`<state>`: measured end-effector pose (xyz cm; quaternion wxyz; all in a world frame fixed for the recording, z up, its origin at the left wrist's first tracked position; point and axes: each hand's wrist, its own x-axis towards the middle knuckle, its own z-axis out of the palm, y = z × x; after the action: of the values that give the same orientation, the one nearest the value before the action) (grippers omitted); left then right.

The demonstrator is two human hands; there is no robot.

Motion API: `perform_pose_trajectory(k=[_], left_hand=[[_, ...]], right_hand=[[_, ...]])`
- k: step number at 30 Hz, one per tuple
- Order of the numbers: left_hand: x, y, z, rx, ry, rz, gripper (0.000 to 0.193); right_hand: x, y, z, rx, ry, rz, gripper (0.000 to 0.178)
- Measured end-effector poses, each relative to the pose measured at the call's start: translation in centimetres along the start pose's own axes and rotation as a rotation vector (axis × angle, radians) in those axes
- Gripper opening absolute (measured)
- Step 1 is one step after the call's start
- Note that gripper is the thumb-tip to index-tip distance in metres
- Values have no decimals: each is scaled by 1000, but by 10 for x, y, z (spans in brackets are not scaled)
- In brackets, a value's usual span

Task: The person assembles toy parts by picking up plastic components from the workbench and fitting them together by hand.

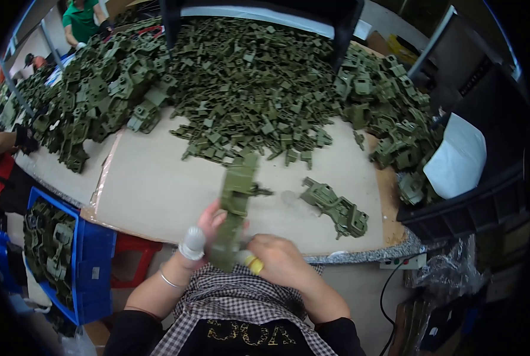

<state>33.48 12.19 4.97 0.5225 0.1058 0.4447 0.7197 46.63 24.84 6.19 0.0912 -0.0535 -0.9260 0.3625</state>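
Note:
Both my hands hold one long olive-green plastic part (234,204), which stands nearly upright over the table's near edge and looks blurred. My left hand (202,231), with a white cot on the thumb, grips its lower left side. My right hand (277,256), with a yellow cot on one finger, holds its bottom end from the right. A second, similar green part (336,207) lies flat on the cardboard sheet (158,190), just right of my hands.
A heap of small green plastic pieces (247,89) fills the table's far half, with bigger green parts piled left (99,95) and right (389,113). A blue crate (93,267) holding green parts stands lower left. A dark bin (472,202) with a white sheet sits right. Other people work at the far left.

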Motion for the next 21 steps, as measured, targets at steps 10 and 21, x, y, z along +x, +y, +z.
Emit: perform_pose_trajectory(k=[10, 21], left_hand=[[0, -9, -53, -206, -230, 51, 69], [16, -15, -20, -3, -72, 220, 74]], right_hand=[[-70, 76, -91, -495, 526, 283, 65], [-42, 7, 16, 309, 749, 166, 68]])
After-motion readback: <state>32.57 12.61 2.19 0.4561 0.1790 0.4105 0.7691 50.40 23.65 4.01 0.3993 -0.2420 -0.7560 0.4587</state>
